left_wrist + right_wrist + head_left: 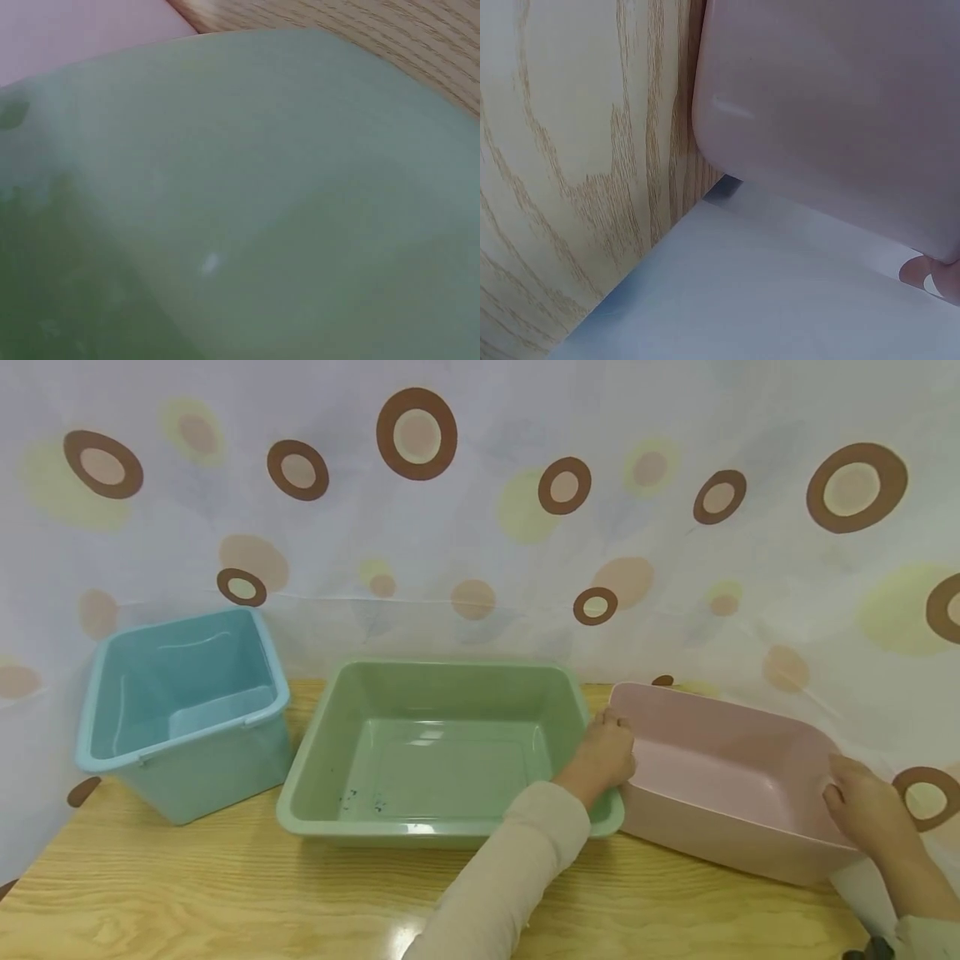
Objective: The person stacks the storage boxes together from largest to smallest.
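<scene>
Pink rectangular plastic basin (723, 789), pinched at opposite ends by left grip (609, 750) and right grip (872, 808), seemed best kept level, both sides even.

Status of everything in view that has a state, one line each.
Blue bin: upright, open-topped, no contents visible
Green basin: upright, open-topped, dark specks on its floor
Pink basin: open-topped, no contents visible, right end past the table edge
Left hand: gripping the pink basin's left end
Right hand: gripping its right end
</scene>
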